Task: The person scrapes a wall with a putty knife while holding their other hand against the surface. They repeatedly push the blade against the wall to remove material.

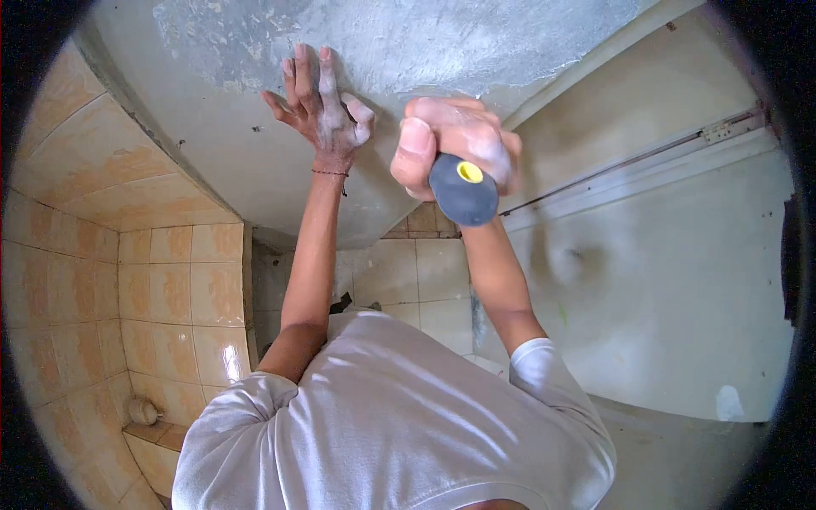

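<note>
My left hand (327, 119), dusted with white powder, is spread with its fingertips against the wall (246, 161), near the edge of a rough grey-white patch (408, 42). A thin dark cord circles that wrist. To its right, my right hand (459, 140) is wrapped round a dark grey handle (463, 191) with a yellow-rimmed hole in its end. The handle's end points toward the camera. Whatever the handle belongs to is hidden behind my fist. White powder also marks the right fingers.
Orange-and-cream tiles (157, 289) cover the wall at left, above a small ledge holding a round object (143, 410). A door (654, 272) with a metal hinge (718, 129) stands at right. Pale floor tiles (387, 272) show between my arms.
</note>
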A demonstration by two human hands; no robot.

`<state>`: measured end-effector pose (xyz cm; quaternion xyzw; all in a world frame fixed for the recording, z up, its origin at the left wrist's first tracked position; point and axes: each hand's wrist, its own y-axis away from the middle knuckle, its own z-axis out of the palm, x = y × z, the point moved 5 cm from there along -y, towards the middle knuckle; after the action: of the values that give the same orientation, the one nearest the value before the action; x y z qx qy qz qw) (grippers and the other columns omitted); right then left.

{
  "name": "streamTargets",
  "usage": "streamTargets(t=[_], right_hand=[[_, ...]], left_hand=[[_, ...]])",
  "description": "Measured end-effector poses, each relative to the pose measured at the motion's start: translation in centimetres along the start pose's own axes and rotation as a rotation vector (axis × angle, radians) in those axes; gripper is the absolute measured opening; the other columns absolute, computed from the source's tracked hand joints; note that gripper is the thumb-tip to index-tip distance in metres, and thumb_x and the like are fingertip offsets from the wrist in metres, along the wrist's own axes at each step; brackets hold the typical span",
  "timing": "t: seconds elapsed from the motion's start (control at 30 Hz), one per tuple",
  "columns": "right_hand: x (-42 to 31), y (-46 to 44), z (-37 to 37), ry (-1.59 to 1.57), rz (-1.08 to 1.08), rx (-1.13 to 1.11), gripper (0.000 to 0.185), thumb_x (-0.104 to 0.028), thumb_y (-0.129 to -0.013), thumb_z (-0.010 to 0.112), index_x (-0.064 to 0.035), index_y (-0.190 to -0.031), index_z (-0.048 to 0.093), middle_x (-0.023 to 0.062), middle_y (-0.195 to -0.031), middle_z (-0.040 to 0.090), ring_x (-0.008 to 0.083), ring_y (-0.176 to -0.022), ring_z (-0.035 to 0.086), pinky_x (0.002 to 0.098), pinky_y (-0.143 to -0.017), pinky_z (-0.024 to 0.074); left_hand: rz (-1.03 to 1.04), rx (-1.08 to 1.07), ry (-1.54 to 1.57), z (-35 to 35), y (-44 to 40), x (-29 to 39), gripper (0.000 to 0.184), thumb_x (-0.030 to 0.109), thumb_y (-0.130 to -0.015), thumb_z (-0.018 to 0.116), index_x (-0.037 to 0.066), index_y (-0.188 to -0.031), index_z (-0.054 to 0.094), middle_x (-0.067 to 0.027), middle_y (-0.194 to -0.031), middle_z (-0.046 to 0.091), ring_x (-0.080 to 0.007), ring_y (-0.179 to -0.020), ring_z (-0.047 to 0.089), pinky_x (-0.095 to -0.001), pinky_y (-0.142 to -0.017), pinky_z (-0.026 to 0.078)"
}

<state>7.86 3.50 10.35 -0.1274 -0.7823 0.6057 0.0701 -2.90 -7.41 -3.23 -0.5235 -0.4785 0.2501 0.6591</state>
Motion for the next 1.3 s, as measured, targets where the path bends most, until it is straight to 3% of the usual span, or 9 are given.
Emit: streamTargets(t=[0.13, 0.27, 0.33, 0.57, 0.67, 0.83, 1.0, 1.13, 1.3], right_hand=[[0.4, 1.3, 0.5, 0.687, -0.209, 0.12, 0.026, -0.022, -0.084, 0.063, -0.0114, -0.064, 0.051, -0.001, -0.058, 0.056, 0.0131, -0.048, 0.051, 0.0292, -0.051, 0.0447], [1.8, 2.4, -1.4, -0.178, 0.424, 0.063, 0.029, -0.026, -0.09, 0.061, -0.004, -0.071, 0.062, 0.0001, -0.055, 0.053, 0.0107, -0.049, 0.051, 0.0313, -0.048, 0.043], [0.4, 1.4, -0.7, 0.694, -0.188, 0.05, 0.033, -0.022, -0.091, 0.06, -0.0065, -0.063, 0.052, 0.0016, -0.051, 0.048, 0.0113, -0.043, 0.047, 0.0319, -0.043, 0.0416], [0.8, 2.1, -2.5, -0.307, 0.161, 0.286, 0.034, -0.014, -0.09, 0.058, -0.0082, -0.067, 0.034, 0.0025, -0.049, 0.042, 0.0129, -0.036, 0.042, 0.0313, -0.036, 0.0407], [5.3, 5.5, -2.3, 0.227, 0.02, 0.583, 0.024, -0.017, -0.092, 0.055, -0.0092, -0.077, 0.037, 0.0014, -0.048, 0.038, 0.013, -0.034, 0.035, 0.0327, -0.035, 0.0395], [0.8, 0.1, -4.4, -0.331, 0.158, 0.565, 0.023, -0.018, -0.092, 0.055, -0.0058, -0.093, 0.035, 0.0031, -0.05, 0.044, 0.012, -0.035, 0.04, 0.0297, -0.034, 0.04], [4.3, 3.2, -3.5, 0.258, 0.028, 0.406, 0.026, -0.015, -0.091, 0.057, -0.0097, -0.096, 0.032, 0.0007, -0.051, 0.036, 0.0098, -0.034, 0.029, 0.0306, -0.032, 0.0392], [0.3, 0.5, -4.2, -0.587, 0.085, 0.429, 0.025, -0.015, -0.093, 0.051, -0.0059, -0.071, 0.044, 0.0002, -0.057, 0.034, 0.0127, -0.051, 0.039, 0.0275, -0.046, 0.0358], [3.7, 3.0, -3.2, -0.16, 0.299, 0.328, 0.011, -0.013, -0.09, 0.061, -0.004, -0.083, 0.058, 0.0025, -0.072, 0.056, 0.0099, -0.057, 0.052, 0.0302, -0.05, 0.0446]], left_hand=[[-0.068, -0.069, 0.025, -0.4, -0.2, 0.5, 0.067, 0.044, -0.087, 0.036, 0.013, -0.144, 0.051, -0.0119, -0.152, 0.042, -0.0268, -0.146, 0.029, -0.0557, -0.121, 0.0], [-0.035, -0.023, 0.019, -0.3, -0.5, 0.4, 0.067, 0.045, -0.089, 0.033, 0.013, -0.144, 0.051, -0.0114, -0.152, 0.042, -0.0269, -0.146, 0.029, -0.0556, -0.121, 0.0], [-0.012, -0.009, 0.055, -0.6, -0.3, 0.6, 0.068, 0.05, -0.092, 0.028, 0.013, -0.144, 0.05, -0.011, -0.153, 0.042, -0.0269, -0.146, 0.029, -0.0554, -0.121, 0.0], [0.014, -0.017, 0.075, -1.0, -0.5, 0.8, 0.077, 0.062, -0.094, 0.018, 0.012, -0.144, 0.05, -0.0115, -0.151, 0.044, -0.0269, -0.145, 0.031, -0.055, -0.121, 0.001], [0.048, 0.019, 0.111, -1.5, -0.5, 1.2, 0.078, 0.062, -0.095, 0.016, 0.012, -0.144, 0.05, -0.0127, -0.149, 0.047, -0.0285, -0.143, 0.036, -0.0547, -0.121, 0.001], [0.1, 0.11, 0.091, -1.7, -0.9, 1.1, 0.083, 0.065, -0.094, 0.013, 0.01, -0.143, 0.05, -0.0152, -0.146, 0.048, -0.0308, -0.139, 0.041, -0.0547, -0.121, 0.003], [0.101, 0.143, 0.128, -1.6, -0.8, 1.7, 0.088, 0.068, -0.093, 0.011, 0.005, -0.142, 0.049, -0.0188, -0.144, 0.049, -0.0327, -0.138, 0.042, -0.0555, -0.12, 0.003], [0.117, 0.196, 0.144, -1.2, -1.1, 1.4, 0.087, 0.067, -0.093, 0.013, 0.004, -0.142, 0.048, -0.0204, -0.144, 0.049, -0.0335, -0.138, 0.041, -0.056, -0.12, 0.003], [0.099, 0.149, 0.132, -1.3, -0.9, 1.5, 0.086, 0.065, -0.093, 0.015, 0.003, -0.144, 0.045, -0.02, -0.145, 0.047, -0.0338, -0.139, 0.04, -0.0558, -0.12, 0.002]])
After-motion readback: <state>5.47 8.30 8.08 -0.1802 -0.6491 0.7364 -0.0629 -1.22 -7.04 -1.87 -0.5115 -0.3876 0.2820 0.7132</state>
